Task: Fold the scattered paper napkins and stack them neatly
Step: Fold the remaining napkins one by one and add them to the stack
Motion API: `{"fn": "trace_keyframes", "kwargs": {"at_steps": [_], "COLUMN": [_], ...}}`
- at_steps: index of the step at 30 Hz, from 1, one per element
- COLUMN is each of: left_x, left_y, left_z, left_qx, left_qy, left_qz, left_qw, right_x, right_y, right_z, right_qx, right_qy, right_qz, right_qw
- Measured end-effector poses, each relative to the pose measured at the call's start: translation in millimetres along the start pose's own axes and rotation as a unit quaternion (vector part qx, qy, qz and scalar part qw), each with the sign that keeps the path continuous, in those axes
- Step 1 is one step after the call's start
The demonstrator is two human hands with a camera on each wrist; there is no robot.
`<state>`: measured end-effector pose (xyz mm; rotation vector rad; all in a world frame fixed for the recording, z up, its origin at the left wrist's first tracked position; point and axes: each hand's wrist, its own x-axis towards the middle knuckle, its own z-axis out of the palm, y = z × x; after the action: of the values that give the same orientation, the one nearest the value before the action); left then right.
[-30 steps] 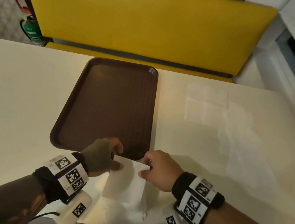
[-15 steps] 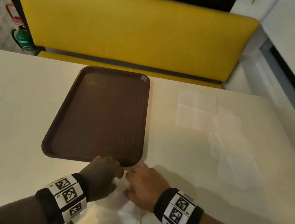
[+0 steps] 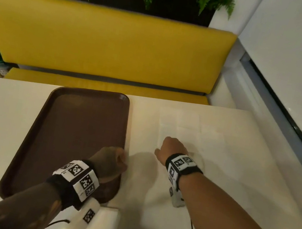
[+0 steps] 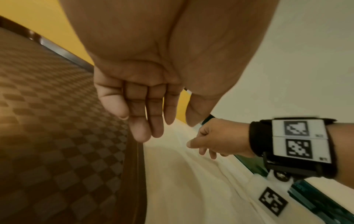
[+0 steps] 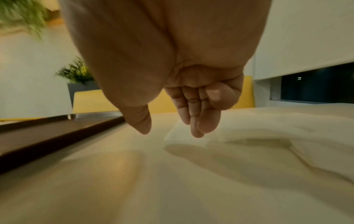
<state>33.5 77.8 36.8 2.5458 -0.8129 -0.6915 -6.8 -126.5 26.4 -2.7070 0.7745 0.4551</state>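
Both forearms reach forward from the bottom edge of the head view, each wrist wrapped in a black band carrying white coded markers. The left hand (image 3: 110,160) sits nearer the body, knuckles up, its fingers (image 4: 141,121) hanging loosely together and pointing down, thumb apart, holding nothing. The right arm stretches farther out and to the right. The right hand (image 3: 172,148) is palm down, its fingers (image 5: 199,121) relaxed and drooping, thumb spread to the side, also holding nothing.
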Motion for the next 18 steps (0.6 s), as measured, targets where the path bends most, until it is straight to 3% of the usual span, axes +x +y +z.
{"fn": "trace_keyframes", "kwargs": {"at_steps": [5,11,14,16,18], "left_x": [14,22,26,28,29], "left_y": [6,8,6,8,16], "left_z": [7,7,8,9,6], "left_qx": [-0.022,-0.059,-0.133,-0.202,-0.345], "left_qy": [-0.017,-0.025,-0.026,-0.004,-0.019], "left_qz": [-0.005,-0.003,-0.018,-0.034,-0.085], "left_qw": [1.000,0.998,0.991,0.979,0.935], "right_x": [31,45,37,24,3], "right_y": [-2,-4,-5,-8,-13], "right_z": [3,11,13,11,7], "right_qx": [0.021,-0.025,-0.025,-0.028,-0.020], "right_qy": [0.005,0.001,0.017,0.031,0.042], "right_qz": [0.029,0.010,-0.001,-0.026,-0.064], "right_qw": [0.999,1.000,1.000,0.999,0.997]}}
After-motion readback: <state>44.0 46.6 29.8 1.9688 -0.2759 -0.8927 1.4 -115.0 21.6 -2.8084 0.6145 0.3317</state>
